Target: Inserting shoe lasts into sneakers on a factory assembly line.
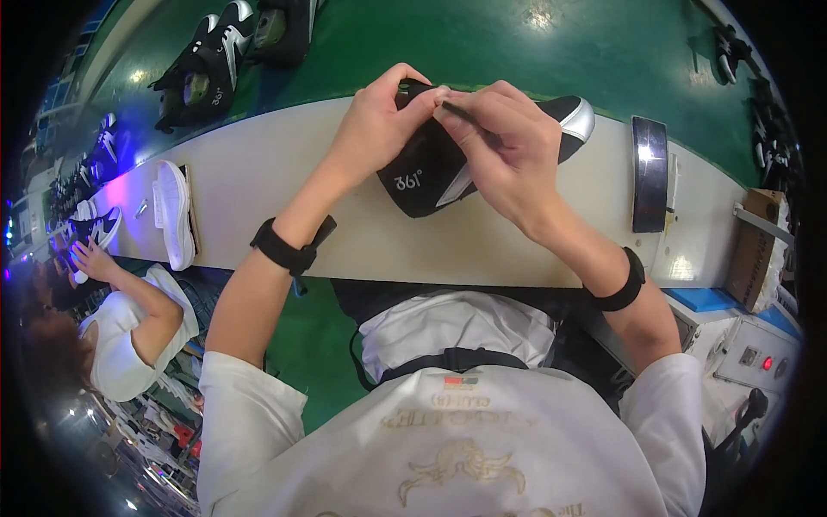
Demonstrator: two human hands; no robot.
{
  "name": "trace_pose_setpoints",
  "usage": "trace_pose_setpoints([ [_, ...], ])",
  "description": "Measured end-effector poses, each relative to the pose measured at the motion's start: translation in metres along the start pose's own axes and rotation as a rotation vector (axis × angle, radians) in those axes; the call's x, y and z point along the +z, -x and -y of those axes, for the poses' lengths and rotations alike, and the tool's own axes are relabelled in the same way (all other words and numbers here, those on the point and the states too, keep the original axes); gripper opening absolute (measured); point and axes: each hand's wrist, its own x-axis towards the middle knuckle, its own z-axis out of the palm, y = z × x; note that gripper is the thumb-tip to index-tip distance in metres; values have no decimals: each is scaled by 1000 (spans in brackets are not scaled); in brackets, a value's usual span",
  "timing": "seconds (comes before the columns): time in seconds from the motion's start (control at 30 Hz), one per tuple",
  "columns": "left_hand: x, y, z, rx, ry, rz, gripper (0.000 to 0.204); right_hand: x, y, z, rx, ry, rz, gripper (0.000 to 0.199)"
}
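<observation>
A black shoe (pixel 420 168) with a silver toe lies on the pale bench, its heel toward the left and its toe toward the right. My left hand (pixel 369 129) is closed at the collar of the shoe, its thumb and fingers bent around the black edge. My right hand (pixel 517 151) is above the middle of the shoe and pinches a thin dark strip (pixel 457 111). Whether the strip is part of the shoe I cannot tell. Both hands' fingertips meet over the shoe opening. My right hand hides much of the shoe's middle.
A white shoe sole (pixel 177 215) lies on the bench at left, and a dark curved panel (pixel 649 172) at right. More black shoes (pixel 198 77) are beyond the bench. A co-worker (pixel 138 332) sits at far left. A cardboard box (pixel 751 258) stands at the right end.
</observation>
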Motion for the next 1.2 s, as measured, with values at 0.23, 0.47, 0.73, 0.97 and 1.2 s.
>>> trace_pose_setpoints([
  [0.23,4,11,-38,-6,-81,-124,30,-34,36,31,-373,469,461,36],
  [0.47,53,129,-49,555,-538,-235,46,-92,114,61,330,137,160,31],
  [0.73,59,138,-48,491,-448,-222,49,-86,129,68,318,213,164,33],
  [0.97,62,140,-44,534,-412,-186,47,-95,132,64,300,228,140,33],
  [1.2,65,141,-47,533,-413,-230,44,-95,135,67,382,168,143,32],
])
